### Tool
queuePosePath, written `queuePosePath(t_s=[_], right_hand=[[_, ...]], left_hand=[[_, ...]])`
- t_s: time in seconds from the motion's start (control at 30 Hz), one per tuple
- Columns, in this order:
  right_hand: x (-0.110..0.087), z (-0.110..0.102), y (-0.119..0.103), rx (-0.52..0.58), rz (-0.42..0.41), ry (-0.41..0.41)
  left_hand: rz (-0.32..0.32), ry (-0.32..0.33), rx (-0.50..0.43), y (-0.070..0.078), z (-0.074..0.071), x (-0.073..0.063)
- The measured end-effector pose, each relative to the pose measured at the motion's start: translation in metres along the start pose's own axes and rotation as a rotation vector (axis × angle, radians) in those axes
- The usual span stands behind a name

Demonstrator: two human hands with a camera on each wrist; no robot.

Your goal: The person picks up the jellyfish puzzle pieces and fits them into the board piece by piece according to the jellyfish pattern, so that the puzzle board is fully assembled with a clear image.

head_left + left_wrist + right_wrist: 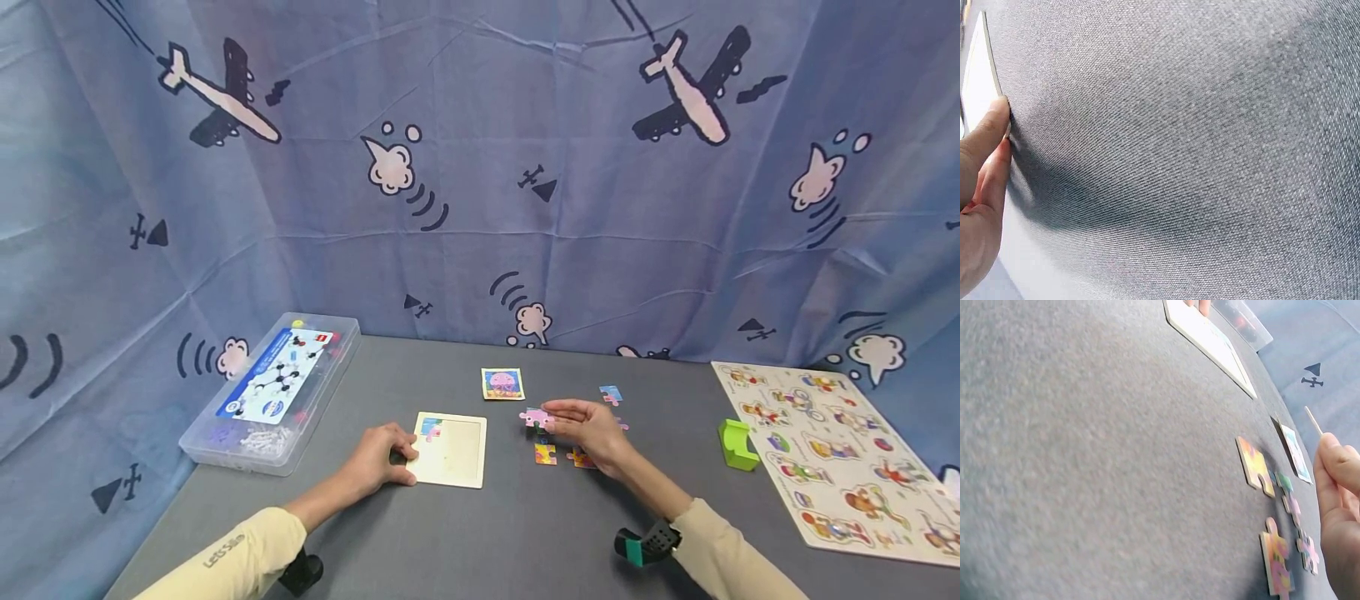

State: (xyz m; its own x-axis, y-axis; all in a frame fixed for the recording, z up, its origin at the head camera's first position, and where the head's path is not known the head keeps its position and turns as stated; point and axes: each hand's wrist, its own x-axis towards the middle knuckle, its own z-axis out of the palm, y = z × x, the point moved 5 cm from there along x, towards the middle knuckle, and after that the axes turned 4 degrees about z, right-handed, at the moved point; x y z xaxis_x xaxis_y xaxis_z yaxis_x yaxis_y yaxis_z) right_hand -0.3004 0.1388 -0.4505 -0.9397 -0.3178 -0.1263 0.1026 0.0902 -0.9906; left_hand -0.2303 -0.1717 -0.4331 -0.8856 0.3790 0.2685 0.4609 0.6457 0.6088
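A pale square puzzle tray (461,462) lies flat on the grey table. My left hand (373,460) grips its left edge, thumb and fingertips right at the rim in the left wrist view. One blue-and-pink puzzle piece (431,429) sits in the tray's upper left corner. To the right, my right hand (596,432) pinches a pink puzzle piece (535,417) between thumb and fingers, raised over the table. The right wrist view shows that piece edge-on (1313,420). Beneath and around this hand lie several loose pieces, including a yellow-orange one (545,454) and a blue one (611,394).
Behind the tray lies a small jellyfish picture card (502,384). A clear plastic case (300,450) stands at the left. On the right are a green block (738,446) and a large board with printed figures (825,442). A patterned curtain (480,283) hangs along the back edge.
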Motion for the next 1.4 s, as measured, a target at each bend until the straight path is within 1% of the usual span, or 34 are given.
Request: queuePosePath(t_s=[0.23,0.37,0.47,0.6,0.8,1.03,1.23,1.4], right_hand=[[0.003,0.012,0.001,0.000,-0.020,-0.005],[0.006,0.020,0.002,0.037,-0.056,-0.029],[0.008,0.027,0.002,0.051,-0.053,-0.041],[0.012,0.035,0.002,0.054,-0.024,-0.041],[0.015,0.047,0.001,0.096,-0.039,-0.062],[0.019,0.060,0.004,0.089,-0.039,-0.060],[0.023,0.074,0.008,0.153,-0.051,-0.083],[0.025,0.086,0.010,0.150,-0.060,-0.089]], left_hand=[[-0.001,0.006,0.009,0.000,0.000,0.000],[-0.010,0.009,0.004,0.000,0.000,0.000],[-0.003,0.015,0.004,0.001,0.000,0.000],[0.014,0.020,0.000,0.002,-0.001,0.000],[0.007,0.009,-0.003,0.001,0.000,0.000],[0.016,0.015,-0.005,0.003,-0.001,0.001],[-0.007,0.004,0.010,0.004,-0.001,0.001],[-0.017,0.001,0.020,0.003,0.000,0.001]])
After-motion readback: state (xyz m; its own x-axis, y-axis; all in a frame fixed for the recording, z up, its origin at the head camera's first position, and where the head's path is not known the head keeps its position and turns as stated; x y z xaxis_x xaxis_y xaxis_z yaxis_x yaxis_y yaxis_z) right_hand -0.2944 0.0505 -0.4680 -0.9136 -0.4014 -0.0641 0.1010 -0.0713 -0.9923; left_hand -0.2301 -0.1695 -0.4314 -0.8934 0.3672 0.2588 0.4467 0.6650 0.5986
